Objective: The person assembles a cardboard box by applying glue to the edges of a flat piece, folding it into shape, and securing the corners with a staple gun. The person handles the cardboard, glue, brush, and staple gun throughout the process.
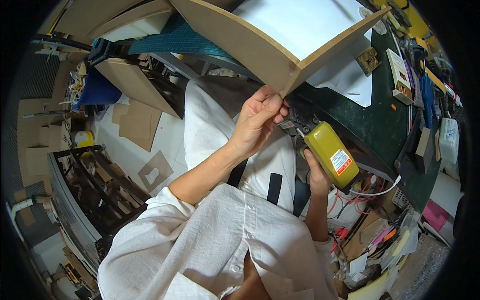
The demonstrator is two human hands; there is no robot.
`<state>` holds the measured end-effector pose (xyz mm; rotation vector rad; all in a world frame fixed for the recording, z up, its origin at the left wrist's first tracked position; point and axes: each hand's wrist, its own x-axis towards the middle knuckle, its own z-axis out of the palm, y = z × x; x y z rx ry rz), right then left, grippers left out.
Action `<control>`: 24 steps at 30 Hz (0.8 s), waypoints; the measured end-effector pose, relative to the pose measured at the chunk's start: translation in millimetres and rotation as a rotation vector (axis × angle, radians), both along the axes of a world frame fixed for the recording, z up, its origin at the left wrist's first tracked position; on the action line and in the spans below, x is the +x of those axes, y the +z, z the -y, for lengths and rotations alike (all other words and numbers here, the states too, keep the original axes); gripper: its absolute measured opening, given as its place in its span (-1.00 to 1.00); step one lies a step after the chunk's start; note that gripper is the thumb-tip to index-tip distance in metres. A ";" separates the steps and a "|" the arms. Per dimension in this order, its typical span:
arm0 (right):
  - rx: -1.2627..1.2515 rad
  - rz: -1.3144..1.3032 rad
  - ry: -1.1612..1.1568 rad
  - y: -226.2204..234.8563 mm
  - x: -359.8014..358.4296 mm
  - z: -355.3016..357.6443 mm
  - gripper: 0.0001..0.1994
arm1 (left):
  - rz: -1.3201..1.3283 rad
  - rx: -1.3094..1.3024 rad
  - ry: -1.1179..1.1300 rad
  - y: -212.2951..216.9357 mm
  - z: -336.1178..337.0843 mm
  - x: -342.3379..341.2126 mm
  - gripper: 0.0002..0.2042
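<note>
My left hand [262,117] is closed at the lower near corner of two brown fibreboard panels, its thumb and fingers pinched together there. The left panel [250,42] and the right panel [335,45] meet at this corner on edge, around a white surface [280,17]. Lower to the right, my right hand [317,175] grips a boxy yellow-green tool [327,147] with a white-and-red label and dark ends. Its metal nose points up toward the corner, close to my left fingers. Most of my right fingers are hidden behind the tool, and its exact kind does not show.
The dark green tabletop [382,125] carries white paper [350,82], a small box [399,75] and hand tools. Red and black cables [345,202] tangle below. Boards [142,120] lie on the floor at left, near a black metal rack [100,185] and a blue bin [97,90].
</note>
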<state>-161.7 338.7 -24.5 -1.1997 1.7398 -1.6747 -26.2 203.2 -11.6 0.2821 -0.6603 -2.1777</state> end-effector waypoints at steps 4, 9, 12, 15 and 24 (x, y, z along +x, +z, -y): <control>0.009 -0.009 0.001 -1.3 -0.3 0.1 -0.65 | -0.001 0.005 0.002 1.9 -0.5 -0.4 -0.77; 0.019 -0.030 -0.013 -6.5 -2.1 -0.2 -0.64 | 0.008 0.028 -0.007 3.3 -0.2 0.4 -0.77; 0.044 -0.019 -0.018 -9.6 -2.6 -1.2 -0.63 | 0.002 0.018 -0.002 1.0 -0.1 -0.1 -0.77; 0.077 -0.023 -0.006 -11.4 -4.5 -1.4 -0.62 | 0.003 0.020 0.001 0.1 0.0 0.1 -0.77; -0.006 -0.107 0.009 -7.2 -7.2 5.1 -0.60 | 0.040 -0.002 0.017 0.8 1.2 0.4 -0.77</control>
